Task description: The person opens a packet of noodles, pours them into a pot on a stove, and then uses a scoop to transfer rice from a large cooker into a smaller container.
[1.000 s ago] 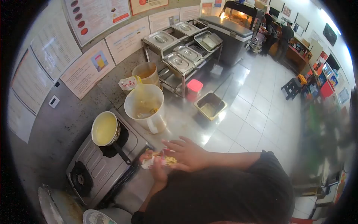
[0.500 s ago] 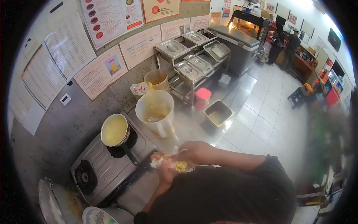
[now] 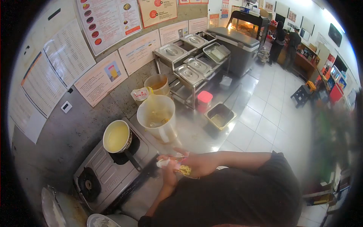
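A speckled grey wall point(image 3: 28, 162) runs along nine o'clock, with long printed sheets point(image 3: 68, 56) taped up at ten and a menu poster point(image 3: 107, 26) of red discs at eleven. The steel desk point(image 3: 191, 123) spreads from the middle, its sheen blown out by glare. A metal rack point(image 3: 181, 87) stands on it at twelve; beyond, near one o'clock, come a grey cool box point(image 3: 242, 55) and a display warmer point(image 3: 245, 25) glowing orange inside. White floor tiles point(image 3: 261, 113) fill three o'clock, where a black stool point(image 3: 301, 97) stands. At two are a brown wooden counter point(image 3: 303, 63), a dark wall screen point(image 3: 335, 35) on a white wall point(image 3: 321, 22), and bright overhead light.
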Demonstrator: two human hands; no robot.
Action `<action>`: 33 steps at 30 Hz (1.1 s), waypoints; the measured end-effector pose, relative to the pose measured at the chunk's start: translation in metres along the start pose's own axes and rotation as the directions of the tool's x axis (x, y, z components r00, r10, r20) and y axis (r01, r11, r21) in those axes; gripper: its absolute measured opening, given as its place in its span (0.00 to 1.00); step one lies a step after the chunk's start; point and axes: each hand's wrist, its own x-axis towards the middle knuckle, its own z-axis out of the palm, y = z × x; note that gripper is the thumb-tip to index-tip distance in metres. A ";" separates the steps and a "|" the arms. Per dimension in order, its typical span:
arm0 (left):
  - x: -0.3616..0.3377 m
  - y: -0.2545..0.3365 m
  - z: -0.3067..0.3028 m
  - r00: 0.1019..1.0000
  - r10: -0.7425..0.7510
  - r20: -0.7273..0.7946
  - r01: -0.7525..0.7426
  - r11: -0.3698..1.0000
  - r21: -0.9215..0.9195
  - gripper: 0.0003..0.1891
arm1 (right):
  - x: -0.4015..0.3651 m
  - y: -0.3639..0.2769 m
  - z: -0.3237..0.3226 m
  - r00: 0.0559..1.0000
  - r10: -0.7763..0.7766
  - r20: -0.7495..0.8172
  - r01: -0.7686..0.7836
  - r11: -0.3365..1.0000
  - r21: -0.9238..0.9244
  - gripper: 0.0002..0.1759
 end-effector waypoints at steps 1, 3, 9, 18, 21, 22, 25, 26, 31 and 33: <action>0.001 0.001 0.002 0.999 -0.032 -0.019 0.030 0.994 -0.103 0.12 | 0.001 0.001 -0.002 0.999 0.009 0.036 -0.011 0.998 0.069 0.29; 0.004 0.004 0.007 0.994 -0.097 -0.051 0.077 0.949 -0.307 0.11 | 0.000 0.003 -0.002 0.998 0.028 0.055 -0.037 0.982 0.186 0.30; 0.024 0.006 -0.021 0.956 -0.225 -0.189 0.132 0.904 -0.407 0.14 | -0.006 -0.019 -0.011 0.969 0.015 -0.247 0.034 0.981 0.191 0.21; 0.038 0.066 -0.053 0.913 -0.081 -0.401 -0.137 0.863 -0.487 0.16 | -0.016 0.023 0.018 0.688 0.509 -0.518 -0.172 0.808 0.564 0.12; 0.036 0.083 -0.058 0.866 -0.132 -0.482 -0.202 0.789 -0.580 0.14 | -0.022 0.073 0.045 0.563 0.704 -0.432 -0.445 0.700 0.559 0.17; 0.036 0.088 -0.056 0.870 -0.146 -0.471 -0.194 0.776 -0.600 0.14 | -0.026 0.094 0.059 0.528 0.732 -0.431 -0.556 0.682 0.476 0.19; 0.031 0.081 -0.070 0.895 -0.121 -0.429 -0.200 0.751 -0.629 0.21 | -0.033 0.138 0.100 0.598 0.569 -0.565 -0.656 0.752 0.063 0.25; 0.031 0.075 -0.078 0.928 -0.140 -0.345 -0.147 0.713 -0.685 0.21 | -0.030 0.143 0.109 0.657 0.450 -0.604 -0.622 0.777 -0.098 0.27; 0.046 0.102 -0.080 0.931 -0.118 -0.346 -0.146 0.747 -0.648 0.16 | 0.025 0.060 0.055 0.896 0.385 -0.224 -0.316 0.904 0.288 0.19; 0.065 0.112 -0.103 0.890 -0.036 -0.455 -0.208 0.855 -0.474 0.21 | 0.040 0.047 0.048 0.894 0.402 -0.200 -0.309 0.874 0.375 0.16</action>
